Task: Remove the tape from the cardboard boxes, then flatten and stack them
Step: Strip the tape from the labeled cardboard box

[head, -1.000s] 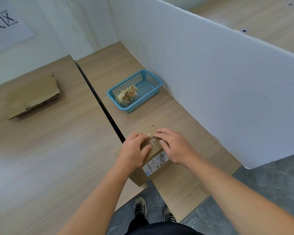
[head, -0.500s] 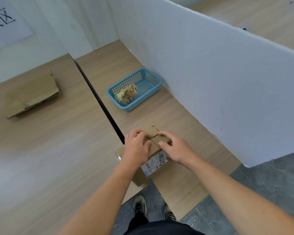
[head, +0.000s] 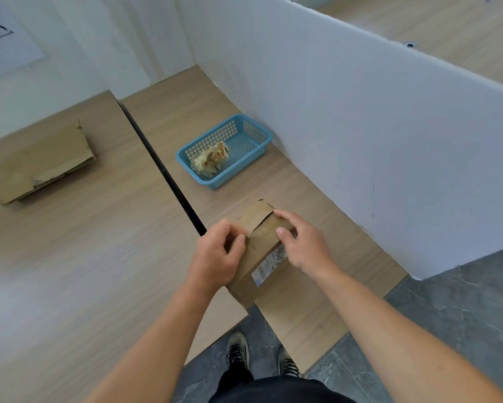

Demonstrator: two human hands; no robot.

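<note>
A small brown cardboard box [head: 259,251] with a white shipping label [head: 269,264] stands near the front edge of the right table. Its far top flap [head: 254,213] is lifted. My left hand [head: 215,257] grips the box's left top edge with curled fingers and thumb. My right hand [head: 305,245] holds the right side, thumb on top and fingers curled over the far edge. A stack of flattened cardboard [head: 44,164] lies on the left table.
A blue plastic basket [head: 244,132] holding a wad of crumpled tape [head: 211,159] sits beyond the box. A white partition [head: 360,126] runs along the right table's far side. A dark gap [head: 169,178] separates the two tables. My shoes [head: 238,349] show on the grey floor below.
Both hands have shifted apart on the box top, and the far flap now stands open. The box itself stays in place.
</note>
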